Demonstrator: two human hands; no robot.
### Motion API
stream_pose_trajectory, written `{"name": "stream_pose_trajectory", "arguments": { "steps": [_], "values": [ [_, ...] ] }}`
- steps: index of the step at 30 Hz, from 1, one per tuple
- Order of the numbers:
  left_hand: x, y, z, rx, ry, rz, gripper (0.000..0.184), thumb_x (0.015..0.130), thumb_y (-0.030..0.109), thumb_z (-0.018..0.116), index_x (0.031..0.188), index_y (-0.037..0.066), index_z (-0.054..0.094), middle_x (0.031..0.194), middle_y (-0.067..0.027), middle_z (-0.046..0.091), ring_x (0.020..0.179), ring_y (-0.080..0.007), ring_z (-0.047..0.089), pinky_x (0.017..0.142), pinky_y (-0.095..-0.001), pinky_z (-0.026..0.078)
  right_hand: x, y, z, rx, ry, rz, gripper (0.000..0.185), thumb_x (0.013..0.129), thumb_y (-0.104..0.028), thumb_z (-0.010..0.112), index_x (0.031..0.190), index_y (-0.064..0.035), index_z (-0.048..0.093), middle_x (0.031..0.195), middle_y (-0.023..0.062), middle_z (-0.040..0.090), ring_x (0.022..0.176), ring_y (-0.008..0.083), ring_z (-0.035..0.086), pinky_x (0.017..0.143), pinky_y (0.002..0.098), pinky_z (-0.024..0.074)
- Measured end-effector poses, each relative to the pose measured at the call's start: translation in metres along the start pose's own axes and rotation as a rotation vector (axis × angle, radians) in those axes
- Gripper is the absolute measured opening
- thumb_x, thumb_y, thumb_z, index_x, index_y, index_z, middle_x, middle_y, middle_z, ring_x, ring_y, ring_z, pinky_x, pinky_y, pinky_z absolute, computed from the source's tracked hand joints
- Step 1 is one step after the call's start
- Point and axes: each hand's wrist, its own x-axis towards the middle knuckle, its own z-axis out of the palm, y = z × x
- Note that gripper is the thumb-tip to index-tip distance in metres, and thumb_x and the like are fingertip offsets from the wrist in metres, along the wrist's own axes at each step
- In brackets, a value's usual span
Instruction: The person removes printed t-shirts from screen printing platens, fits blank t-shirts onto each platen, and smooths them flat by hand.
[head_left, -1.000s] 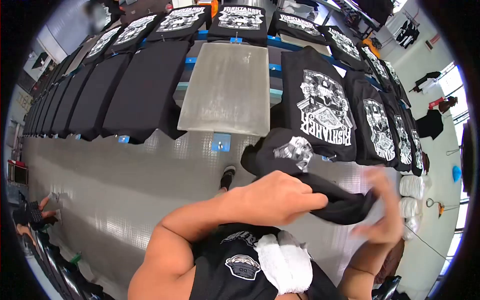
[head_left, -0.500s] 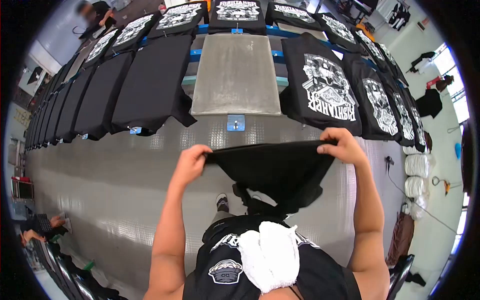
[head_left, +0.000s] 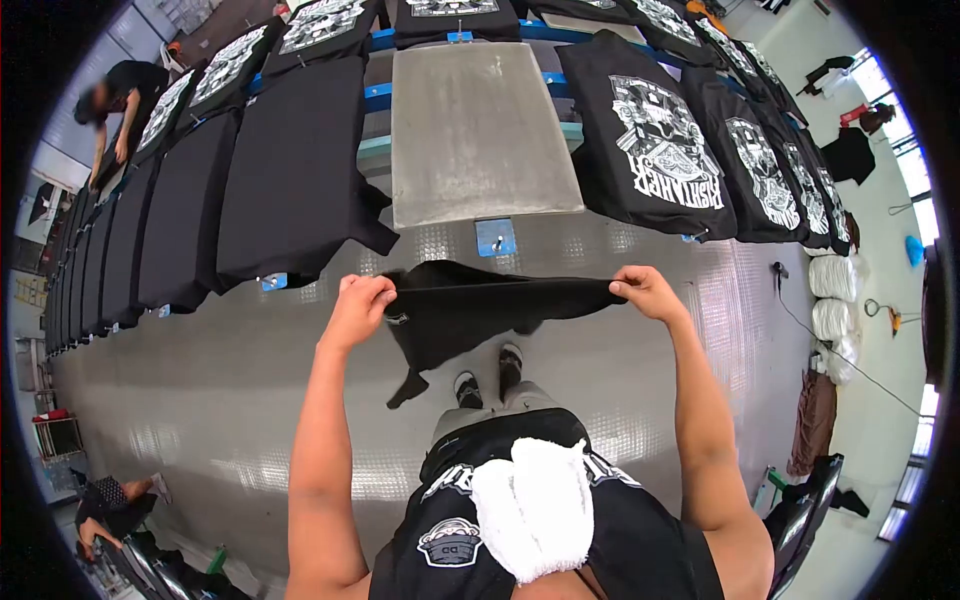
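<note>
A black T-shirt (head_left: 470, 315) hangs stretched between my two hands, its upper edge pulled nearly straight. My left hand (head_left: 362, 305) pinches one corner, while my right hand (head_left: 645, 292) pinches the other. Loose cloth droops below and bulges up behind the taut edge, over the floor in front of my feet. Just beyond the shirt is a bare grey platen (head_left: 480, 140), with a blue bracket (head_left: 495, 238) at its near end. Neither hand touches the platen.
Left of the platen, a plain black shirt (head_left: 295, 170) covers another platen, with several more beyond. To the right lies a black shirt with a white print (head_left: 665, 150). A co-worker (head_left: 130, 105) bends over the far left row; another person (head_left: 115, 505) is at lower left.
Both hands have shifted left with the shirt, and its loose cloth has swung left. My view has turned slightly, and the far-left co-worker now leans over the platens.
</note>
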Motion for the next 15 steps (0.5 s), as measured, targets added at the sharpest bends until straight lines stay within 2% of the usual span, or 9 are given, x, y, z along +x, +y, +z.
{"name": "stream_pose_trajectory", "arguments": {
  "steps": [2, 3, 6, 9, 10, 12, 14, 15],
  "values": [
    [0.004, -0.021, 0.013, -0.062, -0.123, -0.11, 0.008, 0.092, 0.013, 0.06, 0.087, 0.007, 0.062, 0.066, -0.0092, 0.054, 0.067, -0.0237, 0.053, 0.081, -0.0361, 0.037, 0.018, 0.018, 0.003, -0.048, 0.014, -0.002, 0.019, 0.091, -0.019, 0.068, 0.087, -0.0011, 0.065, 0.071, -0.0024, 0.058, 0.069, 0.0066, 0.05, 0.062, 0.0251, 0.042],
    [0.008, -0.034, 0.023, -0.013, -0.17, -0.181, 0.008, 0.092, 0.013, 0.06, 0.087, 0.006, 0.061, 0.064, -0.0123, 0.053, 0.066, -0.0245, 0.053, 0.076, -0.0356, 0.04, 0.031, 0.031, 0.006, -0.07, 0.013, 0.042, 0.02, 0.092, -0.021, 0.067, 0.087, -0.0011, 0.065, 0.072, -0.0019, 0.058, 0.069, 0.007, 0.05, 0.062, 0.0258, 0.0416],
    [0.03, -0.067, 0.047, -0.125, -0.061, -0.28, 0.011, 0.094, 0.014, 0.059, 0.088, 0.005, 0.059, 0.065, -0.0073, 0.053, 0.066, -0.0172, 0.052, 0.07, -0.0308, 0.042, 0.076, 0.044, 0.009, -0.017, 0.03, 0.064, 0.021, 0.092, -0.021, 0.067, 0.086, -0.0011, 0.064, 0.071, -0.0026, 0.056, 0.069, 0.0063, 0.048, 0.061, 0.0249, 0.0402],
    [0.08, -0.082, 0.041, -0.37, 0.147, -0.317, 0.015, 0.097, 0.014, 0.058, 0.087, 0.003, 0.058, 0.069, 0.0008, 0.052, 0.068, -0.0094, 0.048, 0.066, -0.0255, 0.041, 0.131, 0.042, -0.017, 0.134, 0.106, -0.072, 0.022, 0.095, -0.021, 0.065, 0.085, -0.0012, 0.063, 0.071, -0.0055, 0.053, 0.069, 0.0047, 0.046, 0.062, 0.0236, 0.0396],
    [0.102, -0.059, 0.019, -0.353, 0.212, -0.303, 0.017, 0.098, 0.014, 0.058, 0.087, 0.001, 0.057, 0.074, 0.0059, 0.05, 0.072, -0.0052, 0.044, 0.067, -0.0233, 0.041, 0.146, 0.038, -0.029, 0.183, 0.132, -0.125, 0.023, 0.095, -0.021, 0.064, 0.085, -0.0013, 0.063, 0.072, -0.0061, 0.053, 0.07, 0.0044, 0.046, 0.063, 0.0233, 0.0395],
    [0.128, -0.064, 0.01, -0.452, 0.306, -0.388, 0.018, 0.098, 0.015, 0.06, 0.086, 0.002, 0.058, 0.073, 0.0062, 0.05, 0.071, -0.005, 0.045, 0.065, -0.0225, 0.04, 0.163, 0.023, -0.048, 0.293, 0.261, -0.232, 0.021, 0.096, -0.02, 0.064, 0.084, -0.0029, 0.062, 0.073, -0.0076, 0.051, 0.07, 0.003, 0.044, 0.061, 0.0223, 0.0369],
    [0.134, -0.085, 0.038, -0.369, 0.336, -0.338, 0.025, 0.096, 0.022, 0.064, 0.083, 0.002, 0.057, 0.07, 0.0053, 0.048, 0.068, -0.0042, 0.042, 0.061, -0.0226, 0.038, 0.185, 0.056, -0.044, 0.289, 0.31, -0.196, 0.024, 0.095, -0.022, 0.065, 0.08, -0.0036, 0.059, 0.071, -0.0078, 0.049, 0.069, 0.0031, 0.041, 0.06, 0.0226, 0.0359],
    [0.13, -0.108, 0.061, -0.366, 0.326, -0.384, 0.026, 0.096, 0.023, 0.065, 0.082, 0.002, 0.056, 0.069, 0.0053, 0.047, 0.068, -0.0049, 0.041, 0.06, -0.0236, 0.038, 0.188, 0.069, -0.031, 0.261, 0.328, -0.134, 0.027, 0.095, -0.024, 0.066, 0.077, -0.0049, 0.057, 0.07, -0.0082, 0.047, 0.067, 0.003, 0.039, 0.06, 0.0228, 0.0349]
  ]
}}
